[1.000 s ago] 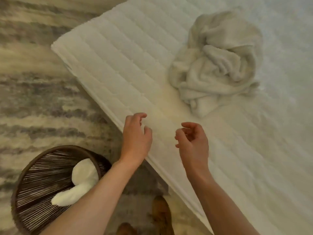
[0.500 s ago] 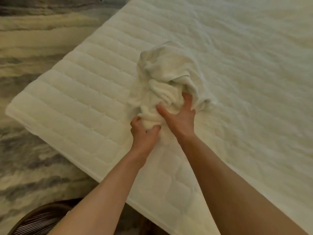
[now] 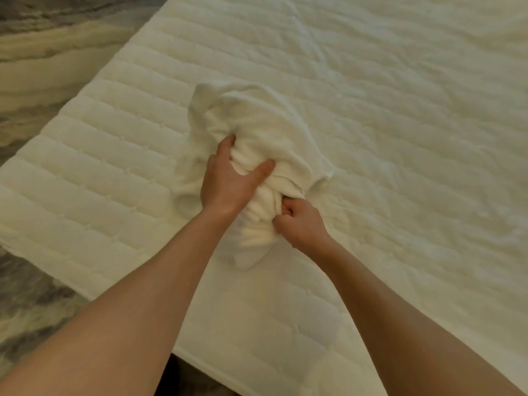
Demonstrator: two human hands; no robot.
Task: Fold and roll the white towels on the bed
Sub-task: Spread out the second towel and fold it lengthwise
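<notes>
Streaked grey rug left of the arms, quilted bed under both hands, crumpled white towel bunched between them, left hand gripping its folds, right hand fisted on its near edge

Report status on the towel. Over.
Left hand grips crumpled towel; right hand grips its near end. Towel bunched on bed, unfolded. Nothing in the way.

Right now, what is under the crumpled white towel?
The quilted white mattress shows around the crumpled white towel. Left hand and right hand grip it; whatever lies beneath is covered.
</notes>
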